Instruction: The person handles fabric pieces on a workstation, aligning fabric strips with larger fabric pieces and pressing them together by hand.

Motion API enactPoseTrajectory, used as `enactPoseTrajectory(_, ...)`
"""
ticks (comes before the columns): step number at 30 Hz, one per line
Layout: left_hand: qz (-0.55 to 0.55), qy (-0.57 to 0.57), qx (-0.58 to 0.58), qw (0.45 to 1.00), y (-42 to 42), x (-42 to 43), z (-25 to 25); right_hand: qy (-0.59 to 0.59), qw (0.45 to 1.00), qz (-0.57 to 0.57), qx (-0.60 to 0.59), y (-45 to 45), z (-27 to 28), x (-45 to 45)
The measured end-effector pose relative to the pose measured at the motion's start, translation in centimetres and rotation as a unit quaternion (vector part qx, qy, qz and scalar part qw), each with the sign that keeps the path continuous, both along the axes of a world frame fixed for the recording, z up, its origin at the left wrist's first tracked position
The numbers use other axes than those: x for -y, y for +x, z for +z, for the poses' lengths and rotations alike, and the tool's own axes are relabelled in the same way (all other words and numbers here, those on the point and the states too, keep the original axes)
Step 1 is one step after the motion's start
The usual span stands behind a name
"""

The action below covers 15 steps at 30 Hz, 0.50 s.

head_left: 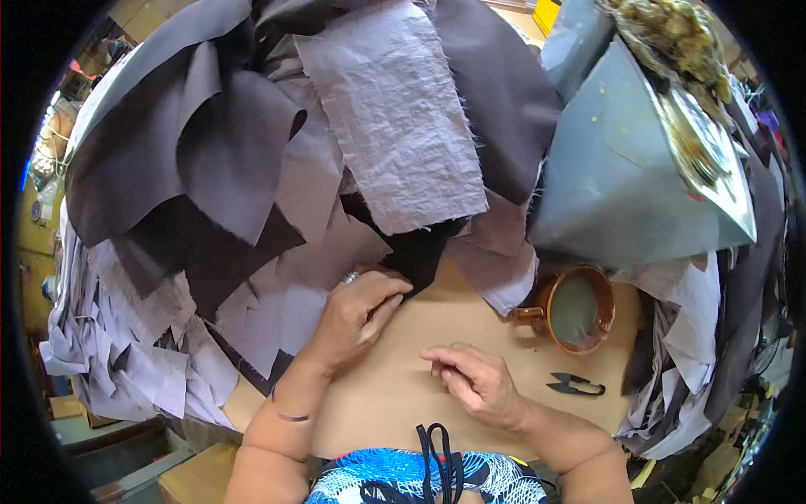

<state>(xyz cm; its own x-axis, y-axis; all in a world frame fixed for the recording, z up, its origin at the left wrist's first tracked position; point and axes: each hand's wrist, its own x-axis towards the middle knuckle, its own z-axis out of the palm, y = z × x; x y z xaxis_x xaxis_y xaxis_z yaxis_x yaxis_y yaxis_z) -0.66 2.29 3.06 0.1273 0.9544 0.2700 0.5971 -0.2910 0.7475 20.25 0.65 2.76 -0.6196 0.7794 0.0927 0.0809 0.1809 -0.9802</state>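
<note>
My left hand (361,315), with a ring on one finger, is closed at the lower edge of the fabric heap. Its fingertips pinch the corner of a dark fabric piece (411,256). Part of that piece lies under a pale, wrinkled sheet with frayed edges (403,118). Above the bare tabletop (386,395), my right hand (478,386) is loosely bent, its index finger stretched out and nothing visible in it. Right of it lie small black thread snips (576,385). Behind them stands a brown mug (550,311) holding a cloudy, greyish substance.
Large dark brown sheets (227,143) are heaped at the back and left. Many cut pale pieces (151,370) hang over the left edge. A grey metal box (630,176) with a stained top stands at back right, beside more layered fabric (688,319).
</note>
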Motion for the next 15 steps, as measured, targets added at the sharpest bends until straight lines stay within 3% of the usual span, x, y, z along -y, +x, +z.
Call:
enactPoseTrajectory(7,-0.016,-0.01,0.005,1.0,-0.2,-0.1,-0.4,-0.035,0.999,0.009,-0.004,0.5,0.0,-0.5)
enactPoseTrajectory(15,0.005,0.005,-0.03,1.0,-0.1,0.2,-0.1,0.115,0.991,-0.046,0.056,1.3,0.0,-2.1)
